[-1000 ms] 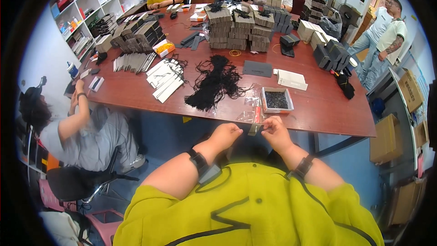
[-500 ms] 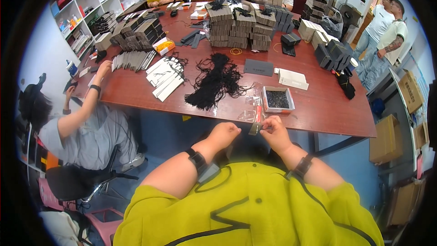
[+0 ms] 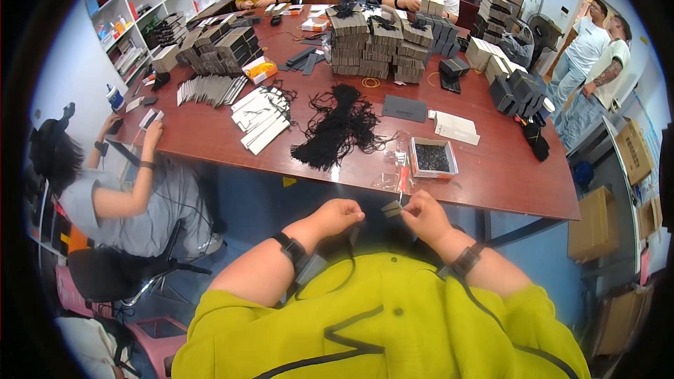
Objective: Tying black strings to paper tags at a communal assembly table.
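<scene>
My right hand [image 3: 425,216] pinches a small grey-beige card tag [image 3: 390,209] just off the table's near edge. To its left, my left hand [image 3: 338,216] is closed in a pinch, and whatever sits between its fingertips is too small to name. Beyond the right hand stands a white and orange box [image 3: 453,170] of small black pieces. A crumpled clear plastic bag [image 3: 388,180] lies beside that box. A heap of black cords [image 3: 338,123] spreads across the table in front of me, with loose white tags [image 3: 257,121] to its left.
Tall stacks of grey tags [image 3: 382,45] fill the far middle of the reddish table [image 3: 519,186]. A dark card [image 3: 404,108] and a white card [image 3: 456,128] lie flat past the box. At the left, a seated co-worker [image 3: 119,182] handles a white piece.
My hands have moved slightly apart, my left shifting left. The tag shows more plainly in my right fingers. The co-worker at left has drawn an arm back from the tag row.
</scene>
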Available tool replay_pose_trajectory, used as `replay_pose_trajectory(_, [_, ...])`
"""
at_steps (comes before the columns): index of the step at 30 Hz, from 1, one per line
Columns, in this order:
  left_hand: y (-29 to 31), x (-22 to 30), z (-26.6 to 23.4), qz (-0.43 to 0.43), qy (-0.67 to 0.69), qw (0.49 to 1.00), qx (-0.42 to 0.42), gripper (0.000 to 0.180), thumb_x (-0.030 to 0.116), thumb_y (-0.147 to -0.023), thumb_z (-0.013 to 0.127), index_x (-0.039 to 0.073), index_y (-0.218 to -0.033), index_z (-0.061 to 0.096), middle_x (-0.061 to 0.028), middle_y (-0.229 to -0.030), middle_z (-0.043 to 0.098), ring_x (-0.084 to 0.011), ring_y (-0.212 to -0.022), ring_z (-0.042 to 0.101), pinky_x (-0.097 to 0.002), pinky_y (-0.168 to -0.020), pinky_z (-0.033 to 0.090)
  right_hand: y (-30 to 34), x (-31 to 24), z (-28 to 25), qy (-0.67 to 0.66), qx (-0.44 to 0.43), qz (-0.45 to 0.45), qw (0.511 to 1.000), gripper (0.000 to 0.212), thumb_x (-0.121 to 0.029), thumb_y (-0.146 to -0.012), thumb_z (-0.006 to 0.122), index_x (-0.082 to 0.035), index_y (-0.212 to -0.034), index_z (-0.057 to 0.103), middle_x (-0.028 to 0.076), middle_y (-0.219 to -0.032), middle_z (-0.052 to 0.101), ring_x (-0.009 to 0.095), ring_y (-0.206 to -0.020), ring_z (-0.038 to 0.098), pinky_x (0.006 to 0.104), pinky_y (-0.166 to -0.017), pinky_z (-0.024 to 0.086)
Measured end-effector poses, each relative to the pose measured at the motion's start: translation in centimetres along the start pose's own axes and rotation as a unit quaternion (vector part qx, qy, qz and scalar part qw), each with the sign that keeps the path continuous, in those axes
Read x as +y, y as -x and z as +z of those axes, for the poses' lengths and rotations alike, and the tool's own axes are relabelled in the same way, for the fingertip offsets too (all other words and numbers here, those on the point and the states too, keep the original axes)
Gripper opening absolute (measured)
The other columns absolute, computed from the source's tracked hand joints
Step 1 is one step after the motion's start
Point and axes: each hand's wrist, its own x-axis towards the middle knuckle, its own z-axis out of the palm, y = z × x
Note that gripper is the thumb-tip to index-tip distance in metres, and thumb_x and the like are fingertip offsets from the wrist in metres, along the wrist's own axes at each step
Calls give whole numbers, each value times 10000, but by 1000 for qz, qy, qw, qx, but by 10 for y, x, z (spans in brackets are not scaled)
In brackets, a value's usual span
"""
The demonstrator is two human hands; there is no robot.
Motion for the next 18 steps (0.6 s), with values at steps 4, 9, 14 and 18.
replay_pose_trajectory(4, [2, 4, 8, 52, -30, 996, -71, 162, 200, -871, 591, 40, -849, 598, -10, -698, 584, -91, -624, 510, -264, -588, 432, 0, 1, 3, -23, 44, -19, 999, 88, -75, -700, 657, -10, -703, 599, 119, -781, 545, 285, -713, 566, 333, -629, 465])
replay_pose_trajectory(9, [5, 21, 5, 26, -66, 993, -93, 173, 209, -872, 592, 37, -852, 598, 10, -686, 547, -78, -656, 455, -256, -627, 413, -11, 8, -10, 13, -21, -113, 993, 95, -87, -678, 665, -20, -718, 611, 104, -759, 560, 279, -694, 576, 334, -632, 479])
replay_pose_trajectory(14, [8, 16, 6, 35, -65, 993, -95, 176, 213, -879, 576, 40, -854, 597, -2, -688, 554, -87, -651, 461, -259, -630, 415, -2, -8, 3, -46, -165, -120, 978, 87, -100, -721, 652, -39, -782, 658, 105, -805, 599, 257, -726, 599, 316, -661, 489])
replay_pose_trajectory(18, [13, 25, 6, 53, -120, 983, -129, 177, 213, -883, 567, 40, -859, 598, -5, -700, 562, -89, -665, 469, -260, -643, 419, 2, 15, 8, -199, -250, 108, 942, 172, -141, -846, 602, -15, -947, 661, 78, -867, 635, 181, -780, 615, 261, -698, 489])
